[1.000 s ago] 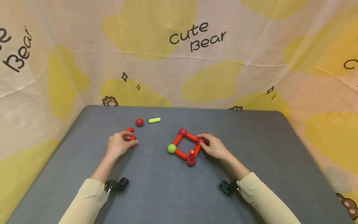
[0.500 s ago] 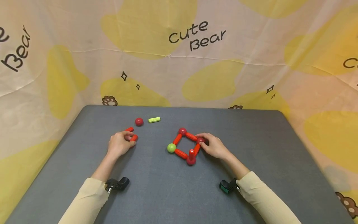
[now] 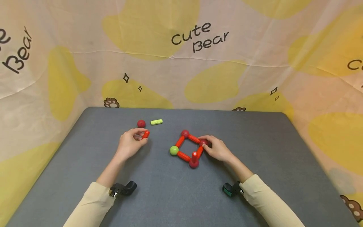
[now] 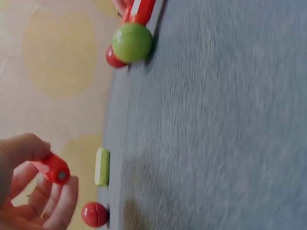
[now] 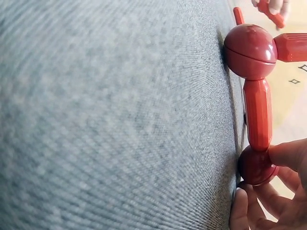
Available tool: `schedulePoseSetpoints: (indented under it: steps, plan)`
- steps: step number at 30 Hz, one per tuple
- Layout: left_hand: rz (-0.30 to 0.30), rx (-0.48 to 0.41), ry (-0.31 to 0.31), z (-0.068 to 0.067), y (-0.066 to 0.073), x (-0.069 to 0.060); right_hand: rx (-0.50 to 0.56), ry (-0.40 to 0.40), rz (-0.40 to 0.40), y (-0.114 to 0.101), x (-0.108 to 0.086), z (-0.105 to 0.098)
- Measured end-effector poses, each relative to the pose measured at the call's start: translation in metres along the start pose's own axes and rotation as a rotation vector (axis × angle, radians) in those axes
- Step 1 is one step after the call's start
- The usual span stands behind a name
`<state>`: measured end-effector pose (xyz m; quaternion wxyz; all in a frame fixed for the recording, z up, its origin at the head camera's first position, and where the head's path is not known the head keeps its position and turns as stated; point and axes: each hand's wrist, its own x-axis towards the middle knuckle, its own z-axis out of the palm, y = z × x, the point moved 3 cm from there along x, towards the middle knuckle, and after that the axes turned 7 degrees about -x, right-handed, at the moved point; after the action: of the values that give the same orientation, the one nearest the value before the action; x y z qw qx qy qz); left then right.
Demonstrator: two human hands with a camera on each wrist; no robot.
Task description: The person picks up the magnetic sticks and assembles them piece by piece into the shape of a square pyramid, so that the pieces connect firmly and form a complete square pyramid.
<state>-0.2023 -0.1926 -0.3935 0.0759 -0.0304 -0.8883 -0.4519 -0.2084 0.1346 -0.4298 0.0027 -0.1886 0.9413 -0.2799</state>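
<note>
Between thumb and fingers, my left hand (image 3: 130, 144) pinches a red rod (image 3: 146, 134), held above the table; the left wrist view shows the rod's end (image 4: 58, 172) tilted outward. My right hand (image 3: 217, 149) grips the dark red ball (image 5: 256, 165) at the right corner of a four-sided frame lying on the table. Red rods (image 3: 183, 156) form its sides, with a green ball (image 3: 174, 150) at the left corner and red balls at the far (image 3: 185, 134) and near (image 3: 194, 163) corners. Another red rod (image 3: 194, 155) stands upright on the near ball.
A loose red ball (image 3: 141, 124) and a light green rod (image 3: 157, 122) lie on the grey table (image 3: 170, 195), beyond my left hand. A patterned cloth (image 3: 158, 82) hangs behind the table and at its sides.
My left hand has lifted the red rod and carried it to the right, away from where another red rod lay beside it. My right hand and the frame have stayed in place.
</note>
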Motion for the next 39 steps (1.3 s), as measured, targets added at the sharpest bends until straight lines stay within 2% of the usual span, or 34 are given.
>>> schedulePoseSetpoints:
  steps: [6,13,25,33,39]
  plan:
    - [0.014,-0.117,-0.057,0.015,0.010,-0.006,0.006,-0.009,0.018,-0.001,0.000,-0.001]
    - [0.048,-0.209,-0.084,0.033,0.019,-0.011,0.010,-0.005,0.017,0.000,0.000,0.000]
    - [0.147,-0.368,-0.188,0.062,0.030,-0.009,0.010,0.002,0.014,-0.001,0.000,0.001]
    - [0.121,-0.379,-0.242,0.073,0.036,-0.010,0.019,-0.003,0.010,0.000,0.000,0.000]
    - [0.159,-0.351,-0.257,0.079,0.037,-0.010,0.013,0.001,0.003,0.001,0.000,0.000]
